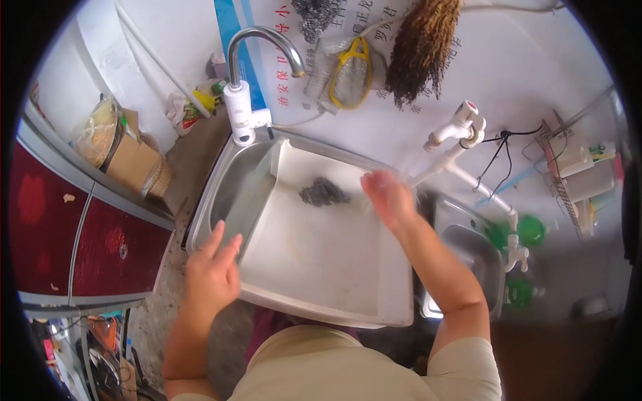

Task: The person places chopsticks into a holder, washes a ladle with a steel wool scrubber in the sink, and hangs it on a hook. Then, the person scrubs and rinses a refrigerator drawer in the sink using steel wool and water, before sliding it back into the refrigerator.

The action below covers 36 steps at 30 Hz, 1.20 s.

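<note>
The head view looks steeply down at both hands [212, 277] [389, 200].

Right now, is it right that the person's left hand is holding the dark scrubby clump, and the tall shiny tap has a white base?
Not quite: the left hand isn't holding the dark scrubby clump. The head view shows it lying in the white tray. The tall shiny tap does have a white base.

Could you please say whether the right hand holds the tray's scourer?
No, the steel scourer lies in the tray, apart from the right hand.
</note>
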Each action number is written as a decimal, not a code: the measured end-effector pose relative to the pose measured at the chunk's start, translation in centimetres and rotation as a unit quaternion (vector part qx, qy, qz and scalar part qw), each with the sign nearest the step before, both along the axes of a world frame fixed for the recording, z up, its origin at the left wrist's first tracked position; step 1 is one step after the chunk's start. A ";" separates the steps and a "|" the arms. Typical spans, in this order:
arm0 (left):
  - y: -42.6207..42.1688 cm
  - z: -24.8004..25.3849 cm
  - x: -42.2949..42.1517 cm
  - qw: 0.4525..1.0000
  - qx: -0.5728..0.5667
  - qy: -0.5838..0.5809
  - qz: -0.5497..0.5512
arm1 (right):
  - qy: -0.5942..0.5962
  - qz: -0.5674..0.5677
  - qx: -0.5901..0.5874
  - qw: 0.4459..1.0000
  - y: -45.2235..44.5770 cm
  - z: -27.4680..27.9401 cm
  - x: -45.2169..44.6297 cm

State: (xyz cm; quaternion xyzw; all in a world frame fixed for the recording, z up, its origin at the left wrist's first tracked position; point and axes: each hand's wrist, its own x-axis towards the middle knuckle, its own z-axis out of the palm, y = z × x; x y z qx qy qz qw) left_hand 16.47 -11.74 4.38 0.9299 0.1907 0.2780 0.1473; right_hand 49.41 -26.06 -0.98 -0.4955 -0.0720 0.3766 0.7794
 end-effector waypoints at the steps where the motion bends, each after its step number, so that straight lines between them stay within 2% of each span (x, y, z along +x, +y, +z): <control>1: 0.3 0.3 -0.1 1.000 -0.015 -0.001 -0.016 | -0.038 0.038 0.016 0.998 0.6 -1.6 0.5; 2: 0.8 0.3 -0.3 0.999 -0.031 -0.001 -0.032 | -0.098 0.112 -0.075 0.986 1.5 -2.7 0.6; 4: 2.1 -0.3 -0.7 0.993 -0.080 -0.033 -0.079 | -0.204 0.258 -0.258 0.908 3.2 -5.0 0.7; 5: 2.6 -0.4 -0.7 0.990 -0.097 -0.042 -0.099 | -0.371 0.234 -0.323 0.838 4.1 -7.4 0.4; 6: 3.1 -0.4 -0.7 0.985 -0.113 -0.049 -0.117 | -0.524 0.205 -0.375 0.737 4.9 -10.5 -0.3; 7: 3.4 -0.6 -0.7 0.981 -0.130 -0.056 -0.135 | -0.657 0.171 -0.412 0.608 5.6 -12.8 -0.8; 10: 4.0 -1.3 -0.3 0.962 -0.199 -0.078 -0.169 | -0.657 0.188 -0.443 0.581 7.3 -15.1 -1.8; 11: 4.2 -1.6 -0.3 0.959 -0.209 -0.082 -0.172 | -0.608 0.299 -0.482 0.556 7.4 -15.6 -2.2; 13: 4.8 -2.0 -0.2 0.953 -0.227 -0.089 -0.180 | -0.481 0.500 -0.534 0.483 9.0 -11.3 -5.0; 14: 5.2 -2.1 0.1 0.951 -0.231 -0.097 -0.184 | -0.521 0.549 -0.438 0.485 7.7 -9.7 -8.5; 15: 5.6 -2.3 0.2 0.950 -0.222 -0.096 -0.197 | -0.570 0.510 -0.333 0.552 5.5 -7.8 -12.1; 16: 5.7 -2.4 0.2 0.949 -0.217 -0.093 -0.208 | -0.550 0.561 -0.301 0.541 5.4 -4.0 -15.3; 17: 5.7 -2.5 0.1 0.948 -0.212 -0.090 -0.220 | -0.545 0.581 -0.330 0.507 5.5 -1.4 -17.4; 20: 5.7 -2.4 0.5 0.940 -0.234 -0.108 -0.223 | -0.577 0.439 -0.454 0.518 5.1 -6.9 -13.0; 22: 5.7 -2.3 0.3 0.943 -0.232 -0.100 -0.218 | -0.490 0.456 -0.618 0.412 7.4 -12.0 -5.4; 25: 6.0 -2.2 0.5 0.944 -0.230 -0.101 -0.216 | -0.591 0.396 -0.600 0.367 7.7 -11.3 -5.9; 26: 6.0 -2.3 0.6 0.943 -0.234 -0.100 -0.216 | -0.653 0.415 -0.549 0.315 7.1 -10.6 -8.8; 27: 6.0 -2.3 0.6 0.943 -0.233 -0.101 -0.217 | -0.678 0.462 -0.429 0.379 6.7 -8.2 -11.7; 28: 5.9 -2.3 0.5 0.941 -0.235 -0.098 -0.223 | -0.667 0.458 -0.263 0.526 5.6 -7.3 -13.6; 30: 5.9 -2.3 0.6 0.940 -0.236 -0.093 -0.227 | -0.685 0.408 -0.276 0.536 5.1 -7.6 -14.7; 32: 5.9 -2.2 0.5 0.942 -0.239 -0.091 -0.218 | -0.608 0.415 -0.567 0.370 7.9 -9.4 -10.3; 34: 5.8 -2.3 0.5 0.942 -0.237 -0.095 -0.217 | -0.588 0.334 -0.595 0.434 7.0 -15.2 -3.8; 35: 6.0 -2.2 0.6 0.943 -0.232 -0.097 -0.219 | -0.564 0.375 -0.608 0.415 8.2 -13.0 -5.7; 36: 6.1 -2.2 0.5 0.943 -0.233 -0.094 -0.218 | -0.562 0.408 -0.560 0.452 8.8 -10.8 -8.6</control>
